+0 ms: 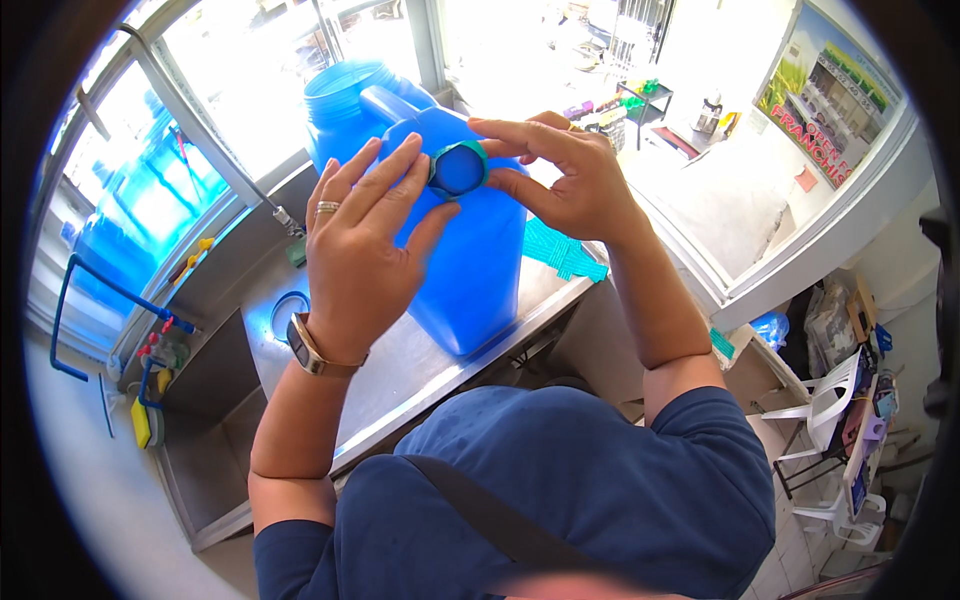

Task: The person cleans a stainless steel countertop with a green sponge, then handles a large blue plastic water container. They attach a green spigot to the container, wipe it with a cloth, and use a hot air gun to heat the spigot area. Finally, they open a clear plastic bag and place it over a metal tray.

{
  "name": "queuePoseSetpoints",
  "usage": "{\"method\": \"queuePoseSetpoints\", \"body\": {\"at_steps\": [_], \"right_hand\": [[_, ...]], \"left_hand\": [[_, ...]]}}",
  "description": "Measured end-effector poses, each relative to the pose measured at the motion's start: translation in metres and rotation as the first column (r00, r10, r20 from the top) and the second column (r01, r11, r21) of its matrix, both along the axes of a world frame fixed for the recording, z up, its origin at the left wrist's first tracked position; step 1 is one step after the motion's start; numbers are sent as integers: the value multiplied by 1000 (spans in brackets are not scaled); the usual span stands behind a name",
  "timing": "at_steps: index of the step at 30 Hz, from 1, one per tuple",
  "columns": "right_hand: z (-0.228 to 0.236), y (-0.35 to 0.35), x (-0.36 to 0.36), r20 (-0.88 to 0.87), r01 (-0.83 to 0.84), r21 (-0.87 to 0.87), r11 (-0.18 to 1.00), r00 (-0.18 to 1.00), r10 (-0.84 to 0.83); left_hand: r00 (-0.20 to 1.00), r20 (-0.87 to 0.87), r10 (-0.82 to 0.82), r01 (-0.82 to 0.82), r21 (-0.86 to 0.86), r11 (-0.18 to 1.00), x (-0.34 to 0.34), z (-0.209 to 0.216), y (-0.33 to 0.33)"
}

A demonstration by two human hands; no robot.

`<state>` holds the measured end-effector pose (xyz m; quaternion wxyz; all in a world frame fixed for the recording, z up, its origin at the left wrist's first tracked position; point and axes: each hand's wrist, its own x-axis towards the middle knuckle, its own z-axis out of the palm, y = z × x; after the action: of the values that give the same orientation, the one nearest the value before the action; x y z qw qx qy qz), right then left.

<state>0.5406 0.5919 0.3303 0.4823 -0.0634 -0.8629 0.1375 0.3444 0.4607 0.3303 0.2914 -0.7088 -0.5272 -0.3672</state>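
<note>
A tall blue water container (465, 290) stands on the steel counter in front of me. Its round blue cap (460, 170) has a teal plastic seal band (486, 160) around the rim. From the left side, my left hand (365, 240) has thumb and fingertips at the band, the other fingers stretched out; a ring and a wristwatch are on it. Opposite it, my right hand (565, 170) holds the band's right edge between thumb and fingers. Several teal seal strips (565, 250) lie on the counter to the right of the container, under my right forearm.
Behind stands another blue container (345, 90) with an open, wide mouth. A round blue lid (290, 315) rests on the steel counter (390, 385), left of the container. Farther left are a sink basin (210, 400), blue pipes (70, 310) and a yellow sponge (140, 422). Windows border the counter.
</note>
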Motion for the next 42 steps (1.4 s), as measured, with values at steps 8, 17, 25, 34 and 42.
{"method": "queuePoseSetpoints", "body": {"at_steps": [8, 17, 25, 34, 42], "right_hand": [[-2, 8, -5, -60, -106, 13, 994, 993, 107], [-3, 5, -5, -51, 12, 158, 987, 999, -4], [-1, -5, -7, -66, 65, 155, 986, 996, -55], [5, -5, -2, -39, 50, 228, 972, 998, -42], [7, 10, 10, 4, -115, 32, 993, 993, 115]], "left_hand": [[989, 144, -37, 39, -12, 999, 6, 4, -5], [995, 103, -16, 4, 114, 993, 10, -8, 1], [993, -10, 120, -119, 31, 992, 10, 2, -8], [997, 37, 67, -68, 3, 998, 8, 1, 0], [989, 122, 86, -91, 38, 995, 19, -5, 7]]}}
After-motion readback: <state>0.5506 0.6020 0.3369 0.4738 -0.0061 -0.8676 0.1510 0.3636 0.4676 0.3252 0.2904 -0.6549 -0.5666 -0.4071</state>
